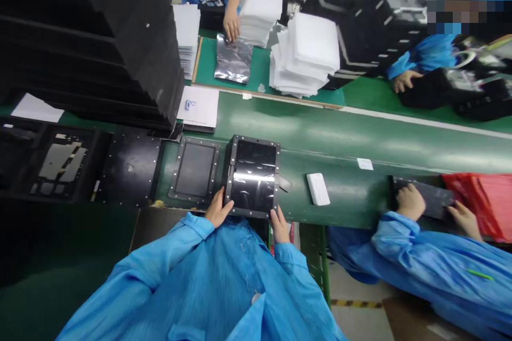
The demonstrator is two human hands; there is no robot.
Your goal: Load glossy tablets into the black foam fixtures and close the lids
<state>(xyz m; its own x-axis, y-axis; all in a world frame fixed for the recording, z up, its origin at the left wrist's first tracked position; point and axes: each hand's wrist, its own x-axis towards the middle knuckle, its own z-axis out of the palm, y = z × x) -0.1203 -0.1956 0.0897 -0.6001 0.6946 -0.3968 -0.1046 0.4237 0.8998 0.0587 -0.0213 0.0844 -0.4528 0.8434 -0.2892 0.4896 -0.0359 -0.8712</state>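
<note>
In front of me on the green bench lies a black rectangular fixture point(256, 208) with a metal-studded rim. A glossy dark screen panel point(254, 170) sits inside that rim, reflecting the lights. My left hand point(219, 209) grips the fixture's near left corner, thumb on the rim and fingers along the side. At the near right corner my right hand point(280, 226) holds it too, its fingers partly hidden by the edge. A clear tab point(284, 183) sticks out from the right side. Just left of my left hand lies a flat black studded frame point(196, 169).
Tall black trays point(132, 26) rise at left, behind a black studded plate point(130, 168). A white block point(318, 189) lies to the right. Across the bench, a co-worker's hand point(231, 24) touches a silvery bag point(234, 58). At right, another person's hand point(410, 202) holds a dark pouch point(432, 200).
</note>
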